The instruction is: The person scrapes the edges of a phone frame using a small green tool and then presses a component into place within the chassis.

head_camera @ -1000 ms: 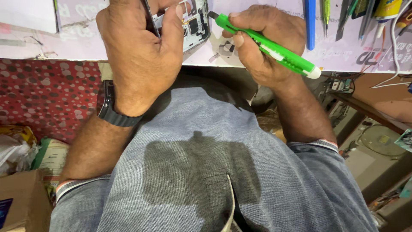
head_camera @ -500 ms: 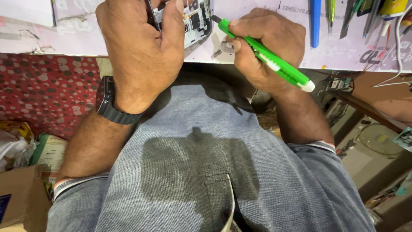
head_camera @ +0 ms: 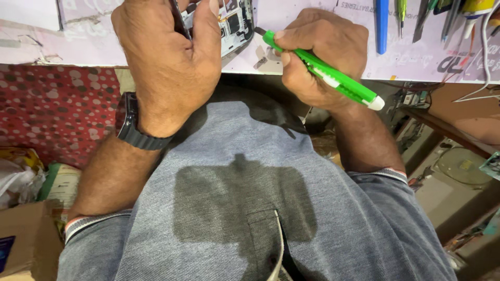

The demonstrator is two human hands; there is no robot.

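Note:
My left hand [head_camera: 169, 57] is closed around an opened phone [head_camera: 235, 23], holding it over the edge of a white workbench [head_camera: 83, 44]; its bare circuit side faces up. My right hand [head_camera: 317, 52] grips a green and white screwdriver [head_camera: 325, 73] like a pen, its dark tip touching the phone's right edge. A black watch [head_camera: 133, 125] sits on my left wrist. Most of the phone is hidden by my left hand and the frame's top edge.
Tools lie along the bench's far right: a blue pen-like tool [head_camera: 382, 23], a green driver [head_camera: 401, 10], tweezers [head_camera: 423, 18]. A red dotted cloth [head_camera: 52, 112] hangs at left, a cardboard box [head_camera: 23, 239] at lower left. Cluttered shelves [head_camera: 448, 156] stand at right.
Both hands and the phone have shifted slightly up and left in view. The screwdriver's tip stays at the phone's right edge, its white end now lower.

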